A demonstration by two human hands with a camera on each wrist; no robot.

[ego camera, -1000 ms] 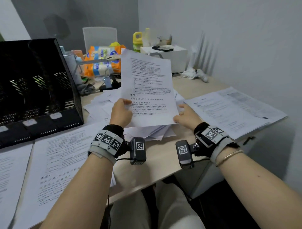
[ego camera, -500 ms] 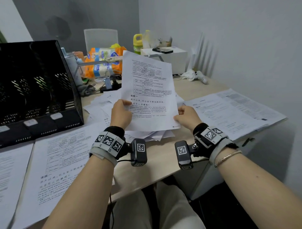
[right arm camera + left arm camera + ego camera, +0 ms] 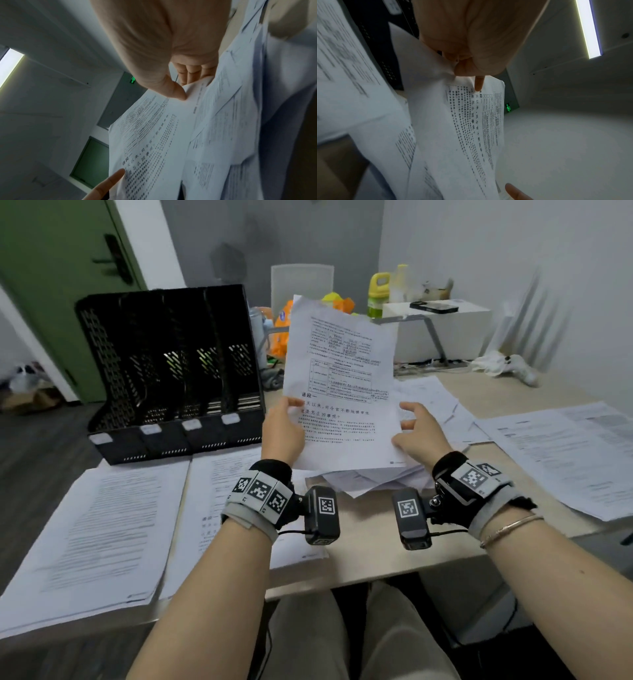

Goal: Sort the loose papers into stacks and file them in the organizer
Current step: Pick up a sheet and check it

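Note:
I hold one printed sheet (image 3: 342, 364) upright over the desk. My left hand (image 3: 282, 433) grips its left edge, thumb on the printed face; the left wrist view shows that hand (image 3: 471, 60) curled on the sheet (image 3: 471, 135). My right hand (image 3: 416, 433) pinches the right edge lightly, fingers spread. In the right wrist view its thumb (image 3: 178, 93) lies on the front of the sheet (image 3: 154, 135), fingers behind. Under the sheet lies a loose pile of papers (image 3: 435, 402). The black mesh organizer (image 3: 171, 354) stands at the back left, slots showing no paper.
Sorted stacks lie flat on the desk: one at the near left (image 3: 96, 535), one beside it (image 3: 219, 481), one at the right (image 3: 565, 453). Behind are a white box with a phone (image 3: 435, 308), a yellow-green bottle (image 3: 378, 289) and a chair (image 3: 301, 285).
The sheet stays raised between both hands. My right hand's fingers have loosened and spread at its right edge. The head view has swung left, bringing the whole organizer into sight.

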